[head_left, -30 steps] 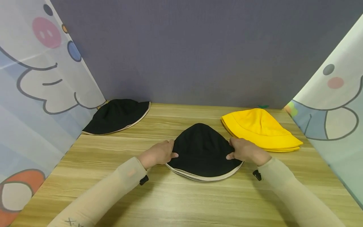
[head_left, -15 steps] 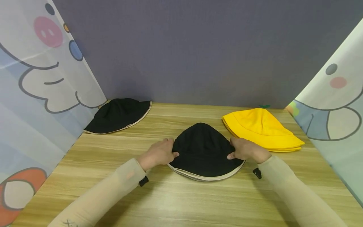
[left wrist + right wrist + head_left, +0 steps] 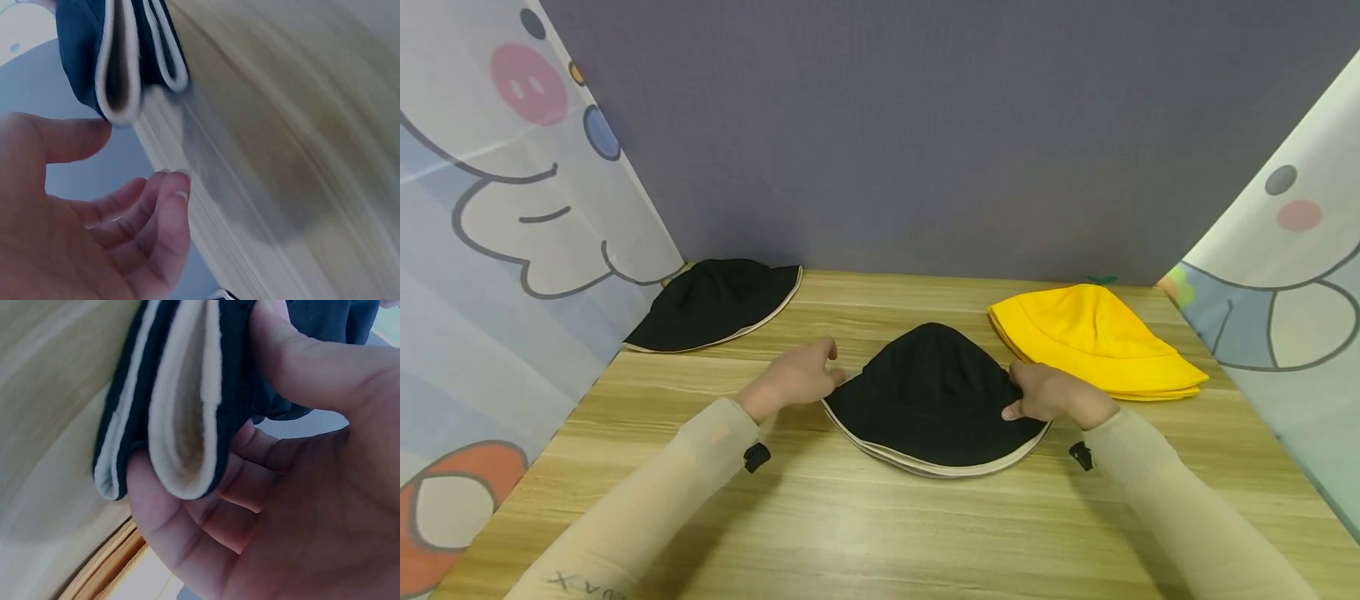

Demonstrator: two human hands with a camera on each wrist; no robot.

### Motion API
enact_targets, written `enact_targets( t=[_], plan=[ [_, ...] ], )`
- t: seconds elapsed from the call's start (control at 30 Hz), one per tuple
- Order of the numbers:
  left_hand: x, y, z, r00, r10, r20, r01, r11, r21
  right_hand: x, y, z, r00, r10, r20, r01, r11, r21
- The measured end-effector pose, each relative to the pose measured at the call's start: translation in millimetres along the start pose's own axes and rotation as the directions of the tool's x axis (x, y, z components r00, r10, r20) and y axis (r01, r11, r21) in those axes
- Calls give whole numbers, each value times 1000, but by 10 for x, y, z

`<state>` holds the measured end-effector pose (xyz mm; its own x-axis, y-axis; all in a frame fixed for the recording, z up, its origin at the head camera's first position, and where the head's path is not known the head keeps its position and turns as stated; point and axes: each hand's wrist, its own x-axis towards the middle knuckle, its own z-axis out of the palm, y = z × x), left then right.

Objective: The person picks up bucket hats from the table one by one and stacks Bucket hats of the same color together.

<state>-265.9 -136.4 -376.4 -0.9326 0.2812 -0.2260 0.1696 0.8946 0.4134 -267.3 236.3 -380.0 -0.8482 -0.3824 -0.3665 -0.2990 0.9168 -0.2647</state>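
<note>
Two folded black bucket hats (image 3: 932,408) with cream-edged brims lie one on the other mid-table. At their right end my right hand (image 3: 1048,392) grips the upper hat, thumb on top. In the right wrist view, fingers (image 3: 187,531) reach under that hat's folded brim (image 3: 187,425), one of them between it and the lower hat (image 3: 119,444). My left hand (image 3: 797,375) is just off the left end, its fingers loosely bent and holding nothing. In the left wrist view its thumb tip (image 3: 94,134) is close to the brim; whether they touch, I cannot tell.
Another folded black hat (image 3: 715,304) lies at the back left of the wood-grain table (image 3: 880,533). Folded yellow hats (image 3: 1090,342) are stacked at the back right, close to my right hand. A grey panel (image 3: 880,142) stands behind.
My left hand has let go of the upper black hat and moved left. The hat's left brim corner now spreads out further left. My right hand keeps its grip.
</note>
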Motion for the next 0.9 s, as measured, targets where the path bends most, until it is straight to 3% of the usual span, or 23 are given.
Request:
enact_targets(
  t=[0.13, 0.27, 0.4, 0.53, 0.63, 0.9],
  plan=[
    [50, -145, -70, 999, -6, -38, 7, 999, 36, 0, -1, -4, 1000, -1, 6, 1, 1000, 2],
    [123, -303, -140, 993, 0, -116, 12, 995, 101, 1, 7, -8, 1000, -3, 10, 3, 1000, 9],
    [184, -496, -208, 970, 28, -242, 31, 971, 236, 6, 21, -6, 1000, -7, 10, 7, 1000, 11],
    [236, -734, -299, 945, 63, -320, 57, 934, 353, 11, 33, -11, 1000, -12, 13, 12, 1000, 15],
    [251, -916, -364, 938, 75, -339, 62, 924, 376, 18, 30, -22, 1000, -5, 26, 5, 1000, 15],
    [211, -1301, -531, 901, 67, -430, 109, 922, 371, 29, 15, -33, 999, 0, 45, -1, 1000, 22]
  ],
)
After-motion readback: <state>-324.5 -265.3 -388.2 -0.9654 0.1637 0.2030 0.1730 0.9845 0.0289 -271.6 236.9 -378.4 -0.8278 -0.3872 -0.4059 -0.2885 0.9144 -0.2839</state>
